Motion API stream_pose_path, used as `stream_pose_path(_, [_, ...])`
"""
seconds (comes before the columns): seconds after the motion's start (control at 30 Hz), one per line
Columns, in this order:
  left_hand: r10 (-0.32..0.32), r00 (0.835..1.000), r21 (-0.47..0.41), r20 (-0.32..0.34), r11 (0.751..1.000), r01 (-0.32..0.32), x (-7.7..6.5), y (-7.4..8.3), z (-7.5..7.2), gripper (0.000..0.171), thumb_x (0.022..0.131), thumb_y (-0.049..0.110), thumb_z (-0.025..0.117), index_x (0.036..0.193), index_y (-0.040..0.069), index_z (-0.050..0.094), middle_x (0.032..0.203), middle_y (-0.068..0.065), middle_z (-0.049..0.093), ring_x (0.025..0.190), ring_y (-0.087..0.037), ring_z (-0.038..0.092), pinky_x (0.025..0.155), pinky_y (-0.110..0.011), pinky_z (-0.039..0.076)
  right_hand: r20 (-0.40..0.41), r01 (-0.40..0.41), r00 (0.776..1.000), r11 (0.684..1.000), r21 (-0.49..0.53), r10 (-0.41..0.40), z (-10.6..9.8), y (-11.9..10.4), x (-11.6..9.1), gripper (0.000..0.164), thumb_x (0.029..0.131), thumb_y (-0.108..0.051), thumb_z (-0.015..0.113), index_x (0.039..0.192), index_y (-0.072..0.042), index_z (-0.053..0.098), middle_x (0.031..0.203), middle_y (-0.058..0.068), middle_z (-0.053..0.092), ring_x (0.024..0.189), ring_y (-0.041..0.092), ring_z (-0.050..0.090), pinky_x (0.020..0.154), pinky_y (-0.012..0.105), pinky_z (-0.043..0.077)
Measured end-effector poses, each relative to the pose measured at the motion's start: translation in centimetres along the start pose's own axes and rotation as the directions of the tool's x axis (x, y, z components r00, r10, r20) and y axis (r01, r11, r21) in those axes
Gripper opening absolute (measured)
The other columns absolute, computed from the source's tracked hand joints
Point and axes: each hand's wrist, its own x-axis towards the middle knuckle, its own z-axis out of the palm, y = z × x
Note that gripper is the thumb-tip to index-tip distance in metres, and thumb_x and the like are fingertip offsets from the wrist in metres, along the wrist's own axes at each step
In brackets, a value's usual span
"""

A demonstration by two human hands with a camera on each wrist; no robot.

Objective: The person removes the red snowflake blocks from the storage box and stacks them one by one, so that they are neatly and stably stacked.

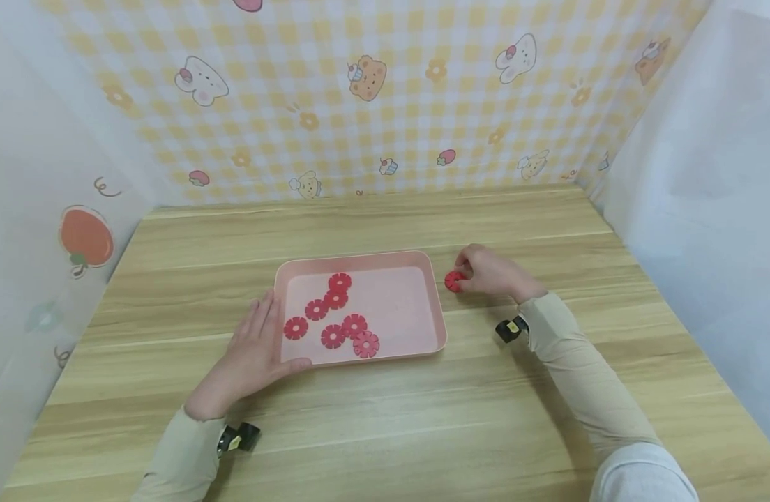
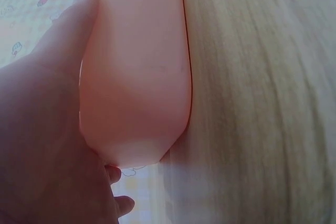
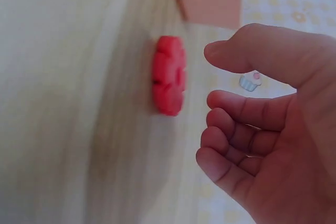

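Observation:
A pink tray (image 1: 394,303) lies on the wooden table with several red notched discs (image 1: 333,336) in its left and middle part. My left hand (image 1: 250,348) rests against the tray's near left corner, fingers fairly straight along the left side and thumb at the front rim. To the right of the tray, my right hand (image 1: 490,272) is over one more red notched disc (image 1: 453,281). In the right wrist view that disc (image 3: 169,76) lies on the table, a small gap from the thumb and loosely bent fingers of the hand (image 3: 257,114).
The wooden table (image 1: 385,425) stretches around the tray. Behind it hangs a yellow checked cloth (image 1: 410,104) with cartoon prints, and white sheets (image 1: 705,139) close off both sides. A black wrist camera (image 1: 509,329) sits at each wrist.

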Motion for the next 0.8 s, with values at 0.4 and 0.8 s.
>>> stream_pose_path(0.4, [0.006, 1.000, -0.008, -0.002, 1.000, -0.006, 0.0, -0.2, 0.2, 0.117, 0.076, 0.058, 0.070, 0.149, -0.009, 0.008, 0.156, -0.030, 0.006, 0.142, -0.049, 0.008, 0.111, -0.067, 0.015, 0.085, 0.139, 0.987, 0.990, -0.023, -0.136, -1.5, -4.2, 0.4, 0.028, 0.078, -0.013, 0.068, 0.102, 0.001, 0.064, 0.088, 0.009, 0.062, 0.074, 0.016, 0.053, 0.071, 0.031, 0.047])
stream_pose_path(0.8, [0.000, 1.000, -0.023, -0.003, 1.000, 0.000, 0.1, -0.4, 0.2, 0.119, 0.074, 0.058, 0.072, 0.150, -0.006, 0.007, 0.157, -0.027, 0.005, 0.143, -0.046, 0.007, 0.113, -0.065, 0.014, 0.271, 0.198, 0.947, 0.978, -0.066, -0.173, -1.2, -10.3, 2.9, 0.024, 0.091, -0.016, 0.060, 0.112, -0.007, 0.064, 0.104, 0.006, 0.062, 0.089, 0.019, 0.056, 0.081, 0.033, 0.051])
